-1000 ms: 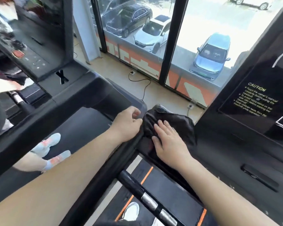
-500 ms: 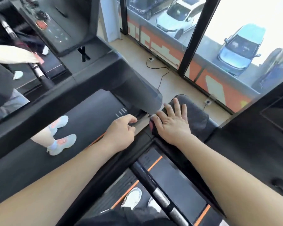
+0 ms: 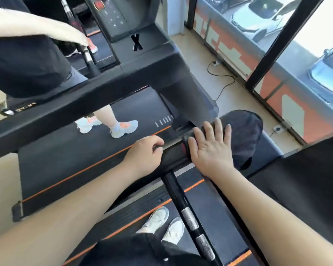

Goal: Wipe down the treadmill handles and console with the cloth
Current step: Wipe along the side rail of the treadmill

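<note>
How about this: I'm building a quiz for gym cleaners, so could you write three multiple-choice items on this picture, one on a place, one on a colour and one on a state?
1. Where is the dark cloth?
A. On the handrail end, under the right hand.
B. On the floor by the wall socket.
C. On the neighbouring console.

2. What colour are the stripes along the treadmill decks?
A. Green.
B. Orange.
C. White.

3. How is the right hand?
A. A fist in the air.
B. Gripping a bottle.
C. Flat, with fingers spread.

Answers:
1 A, the cloth drapes over the handrail end beneath the hand.
2 B, an orange line edges each deck.
3 C, its fingers lie straight on the cloth.
</note>
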Motion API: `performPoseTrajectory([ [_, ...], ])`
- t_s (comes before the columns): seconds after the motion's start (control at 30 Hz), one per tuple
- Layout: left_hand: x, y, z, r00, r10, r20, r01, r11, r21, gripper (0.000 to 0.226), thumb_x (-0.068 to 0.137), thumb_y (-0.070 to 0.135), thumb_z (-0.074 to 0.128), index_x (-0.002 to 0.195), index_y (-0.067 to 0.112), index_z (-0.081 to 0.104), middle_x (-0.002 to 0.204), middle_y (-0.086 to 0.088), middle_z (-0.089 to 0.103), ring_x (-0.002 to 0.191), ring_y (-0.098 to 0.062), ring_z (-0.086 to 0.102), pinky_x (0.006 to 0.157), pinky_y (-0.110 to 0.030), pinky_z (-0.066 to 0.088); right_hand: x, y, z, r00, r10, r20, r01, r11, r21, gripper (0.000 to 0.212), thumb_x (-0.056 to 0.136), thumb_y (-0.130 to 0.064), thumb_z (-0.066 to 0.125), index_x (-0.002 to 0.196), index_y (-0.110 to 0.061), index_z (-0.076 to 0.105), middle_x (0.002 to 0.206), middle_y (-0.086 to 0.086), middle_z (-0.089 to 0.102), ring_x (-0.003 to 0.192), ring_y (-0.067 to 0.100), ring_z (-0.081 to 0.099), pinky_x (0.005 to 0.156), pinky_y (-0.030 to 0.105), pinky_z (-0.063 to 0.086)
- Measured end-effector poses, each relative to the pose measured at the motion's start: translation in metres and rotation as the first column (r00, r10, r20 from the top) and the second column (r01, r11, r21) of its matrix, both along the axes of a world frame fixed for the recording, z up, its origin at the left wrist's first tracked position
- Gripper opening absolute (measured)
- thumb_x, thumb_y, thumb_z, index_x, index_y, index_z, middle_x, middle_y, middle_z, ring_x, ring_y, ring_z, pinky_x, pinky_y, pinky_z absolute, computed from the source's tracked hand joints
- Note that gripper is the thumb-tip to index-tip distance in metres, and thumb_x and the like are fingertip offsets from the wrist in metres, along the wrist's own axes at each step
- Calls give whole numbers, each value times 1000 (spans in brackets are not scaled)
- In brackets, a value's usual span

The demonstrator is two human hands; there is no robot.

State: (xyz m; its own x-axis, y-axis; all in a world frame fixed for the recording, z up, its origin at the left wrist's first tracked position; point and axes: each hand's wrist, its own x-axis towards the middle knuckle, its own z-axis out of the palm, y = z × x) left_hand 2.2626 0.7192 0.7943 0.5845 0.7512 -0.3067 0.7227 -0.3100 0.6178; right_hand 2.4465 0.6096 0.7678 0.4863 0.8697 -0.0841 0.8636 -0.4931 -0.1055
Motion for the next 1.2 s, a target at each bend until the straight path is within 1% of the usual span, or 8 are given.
performPoseTrajectory([
  [0.1,-10,-4,1,999,30,17,-30,1000,3,25,97,19,58,119,23,68,120,10,68,114,-11,60,98,-25,43,-14,-21,-2,960,276,42,-274,961,-45,57,103,-54,24,152,-29,39,160,5,36,154,36,15,124,59,4],
  [0.17,-13,-7,4,999,23,34,-23,1000,8,25,98,18,57,119,24,68,121,11,68,116,-10,59,99,-24,42,19,-20,6,953,302,24,-299,951,-80,60,100,-64,22,155,-43,30,165,-1,28,156,28,8,126,51,1],
  [0.27,-17,-6,8,998,18,64,-18,1000,1,26,98,15,56,120,22,68,122,11,68,116,-10,59,99,-23,41,69,-13,18,997,72,-38,-78,982,-170,68,95,-74,12,156,-47,19,170,-5,7,156,20,-12,126,47,-8],
  [0.43,-38,-2,8,995,31,93,-34,999,22,26,98,13,55,119,21,69,120,11,67,114,-8,58,96,-21,39,27,6,10,987,-155,-39,149,980,-133,68,100,-60,10,159,-28,23,171,7,-2,155,32,-19,123,55,-11],
  [0.67,-59,-1,-5,990,-12,138,6,999,47,23,97,15,57,115,23,69,115,12,67,108,-10,61,99,-29,46,-24,-14,-2,962,272,38,-266,958,-110,61,101,-63,21,154,-37,33,165,2,27,156,31,4,125,56,0],
  [0.8,-61,-3,-3,985,-7,170,0,999,44,23,97,13,57,114,21,70,114,11,67,105,-11,62,97,-29,47,22,5,13,999,9,-41,-17,982,-188,65,96,-71,12,153,-45,29,169,-3,14,156,21,-9,125,48,-10],
  [0.93,-66,-6,-2,983,7,185,-18,998,56,23,96,15,57,115,22,69,114,12,67,103,-10,62,95,-29,48,-15,15,3,982,-181,-51,175,980,-92,59,100,-55,14,149,-32,38,169,6,10,156,29,-13,124,54,-11],
  [1.2,-54,-22,-10,980,-12,198,-9,994,105,23,94,12,60,112,22,71,113,13,68,109,-11,61,96,-27,45,-36,-6,2,983,175,-48,-179,981,-79,63,96,-71,19,153,-46,29,168,-4,19,157,25,-7,124,53,-12],
])
